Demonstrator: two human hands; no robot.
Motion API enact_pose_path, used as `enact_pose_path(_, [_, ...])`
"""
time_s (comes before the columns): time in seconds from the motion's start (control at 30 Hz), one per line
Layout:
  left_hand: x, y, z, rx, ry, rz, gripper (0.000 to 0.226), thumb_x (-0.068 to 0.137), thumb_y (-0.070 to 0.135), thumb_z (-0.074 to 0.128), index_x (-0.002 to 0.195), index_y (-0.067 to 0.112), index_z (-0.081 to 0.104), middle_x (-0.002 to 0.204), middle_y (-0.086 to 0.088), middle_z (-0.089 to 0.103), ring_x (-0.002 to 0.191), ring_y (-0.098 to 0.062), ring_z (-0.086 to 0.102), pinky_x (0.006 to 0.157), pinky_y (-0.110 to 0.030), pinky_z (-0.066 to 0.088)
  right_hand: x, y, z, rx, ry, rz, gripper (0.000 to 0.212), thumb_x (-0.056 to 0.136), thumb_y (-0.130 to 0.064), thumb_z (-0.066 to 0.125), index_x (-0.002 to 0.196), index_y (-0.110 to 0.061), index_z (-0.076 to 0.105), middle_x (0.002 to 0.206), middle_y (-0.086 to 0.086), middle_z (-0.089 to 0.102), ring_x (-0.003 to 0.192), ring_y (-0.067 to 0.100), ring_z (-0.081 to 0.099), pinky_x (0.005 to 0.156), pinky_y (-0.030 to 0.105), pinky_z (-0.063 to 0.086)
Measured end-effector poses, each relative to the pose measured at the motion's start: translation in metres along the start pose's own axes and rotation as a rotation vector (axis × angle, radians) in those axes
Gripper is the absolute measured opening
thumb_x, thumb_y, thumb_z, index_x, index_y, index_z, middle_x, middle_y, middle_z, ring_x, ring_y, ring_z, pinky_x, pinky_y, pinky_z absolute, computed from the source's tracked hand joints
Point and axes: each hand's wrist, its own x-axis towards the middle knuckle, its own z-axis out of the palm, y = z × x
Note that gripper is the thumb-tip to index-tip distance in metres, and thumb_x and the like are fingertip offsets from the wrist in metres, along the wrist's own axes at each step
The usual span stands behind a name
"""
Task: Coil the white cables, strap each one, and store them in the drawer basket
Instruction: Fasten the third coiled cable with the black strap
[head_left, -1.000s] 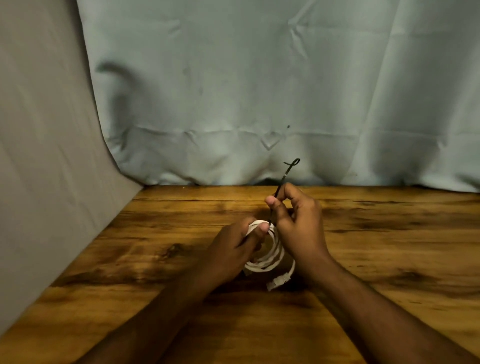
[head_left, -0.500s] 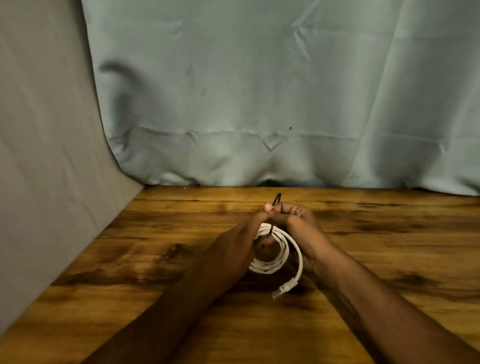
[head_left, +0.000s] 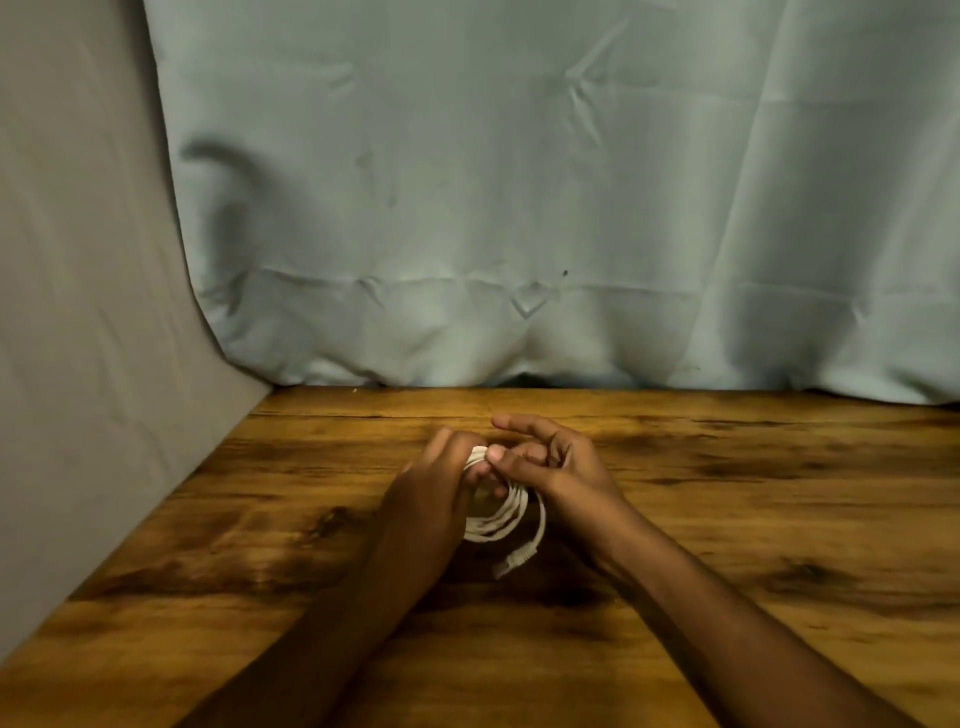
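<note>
A white cable (head_left: 506, 517) is wound into a small coil just above the wooden table (head_left: 727, 519), held between both hands. Its plug end (head_left: 514, 561) hangs loose below the coil. My left hand (head_left: 431, 493) grips the coil's top left, fingers curled over the strands. My right hand (head_left: 556, 467) meets it at the coil's top, thumb and curled fingers pinching there, index finger stretched out. The black strap is hidden by the fingers. No drawer basket is in view.
A pale blue cloth (head_left: 519, 208) hangs behind the table's far edge. A grey cloth wall (head_left: 78, 364) runs along the left side. Bare wood lies to the right of and in front of the hands.
The black strap stood up above my right hand a second ago; it has been drawn down and is now out of sight. Both hands have closed together over the coil's top.
</note>
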Motion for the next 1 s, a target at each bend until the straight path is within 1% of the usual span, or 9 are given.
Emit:
enact_pose_path(0.07, [0.0,-0.004,0.0,-0.032,-0.008,-0.031,0.039,0.1,0.053,0.031,0.113,0.027,0.057,0.112,0.008,0.046,0.079,-0.003,0.057,0.065,-0.029,0.049,-0.002,0.001,0.001,-0.2,-0.028,-0.116,0.05,0.089,-0.01,0.079,0.135,-0.018,0.062,0.092,0.009,0.077,0.088,0.022,0.076,0.087,0.039,0.06])
enact_pose_path(0.2, [-0.002,-0.006,-0.002,-0.074,-0.143,-0.1,0.018,0.104,0.039,0.038,0.104,0.029,0.053,0.11,0.009,0.046,0.083,0.005,0.054,0.066,-0.018,0.044,-0.004,0.003,-0.002,-0.364,-0.072,-0.173,0.045,0.093,-0.016,0.076,0.135,-0.025,0.061,0.089,0.004,0.071,0.085,0.013,0.073,0.077,0.03,0.06])
enact_pose_path(0.23, [-0.002,-0.007,-0.002,-0.083,-0.18,-0.124,0.018,0.104,0.039,0.038,0.103,0.029,0.053,0.109,0.01,0.047,0.085,0.006,0.053,0.071,-0.02,0.046,-0.004,0.003,-0.005,-0.425,-0.092,-0.184,0.045,0.094,-0.018,0.075,0.135,-0.028,0.061,0.092,0.005,0.072,0.087,0.015,0.074,0.079,0.033,0.061])
enact_pose_path(0.33, [-0.003,-0.009,-0.001,-0.131,-0.253,-0.176,0.026,0.105,0.041,0.038,0.111,0.025,0.058,0.111,0.007,0.052,0.097,-0.005,0.056,0.086,-0.044,0.05,-0.002,0.004,-0.009,-0.665,-0.133,-0.232,0.042,0.095,-0.031,0.073,0.134,-0.04,0.06,0.095,-0.003,0.072,0.09,0.012,0.073,0.085,0.044,0.061])
enact_pose_path(0.43, [-0.002,-0.008,-0.002,-0.176,-0.269,-0.208,0.03,0.105,0.043,0.037,0.112,0.024,0.059,0.113,0.006,0.055,0.101,-0.009,0.057,0.092,-0.048,0.048,0.0,0.006,-0.012,-0.734,-0.135,-0.258,0.042,0.095,-0.036,0.071,0.134,-0.045,0.058,0.095,-0.007,0.072,0.09,0.013,0.072,0.083,0.051,0.06])
enact_pose_path(0.6, [0.0,-0.008,-0.002,-0.259,-0.262,-0.275,0.025,0.105,0.036,0.043,0.103,0.022,0.063,0.104,0.005,0.057,0.097,-0.008,0.058,0.092,-0.048,0.047,-0.005,0.001,-0.012,-0.932,-0.113,-0.357,0.045,0.094,-0.033,0.073,0.133,-0.045,0.053,0.102,-0.015,0.069,0.093,0.005,0.067,0.08,0.041,0.059])
enact_pose_path(0.7, [0.001,-0.01,-0.001,-0.317,-0.24,-0.322,0.025,0.104,0.035,0.046,0.104,0.022,0.067,0.106,0.002,0.061,0.099,-0.01,0.06,0.095,-0.048,0.048,-0.008,-0.005,-0.007,-1.269,-0.051,-0.566,0.041,0.089,-0.039,0.076,0.12,-0.038,0.05,0.112,-0.016,0.063,0.094,0.009,0.064,0.071,0.032,0.052])
enact_pose_path(0.8, [0.0,-0.007,-0.002,-0.333,-0.2,-0.339,0.027,0.104,0.037,0.045,0.101,0.023,0.068,0.105,0.001,0.062,0.098,-0.011,0.061,0.095,-0.049,0.048,-0.006,-0.003,0.002,-1.523,0.08,-0.781,0.043,0.079,-0.038,0.084,0.108,-0.029,0.054,0.1,-0.006,0.062,0.079,0.015,0.061,0.059,0.025,0.038])
enact_pose_path(1.0, [0.0,-0.001,-0.009,-0.42,-0.224,-0.36,0.024,0.103,0.042,0.043,0.103,0.037,0.066,0.113,0.004,0.062,0.106,-0.008,0.06,0.099,-0.044,0.048,-0.002,0.007,0.006,-1.546,0.086,-1.113,0.031,0.075,-0.026,0.084,0.097,-0.02,0.063,0.091,0.001,0.062,0.077,0.017,0.055,0.066,0.025,0.027])
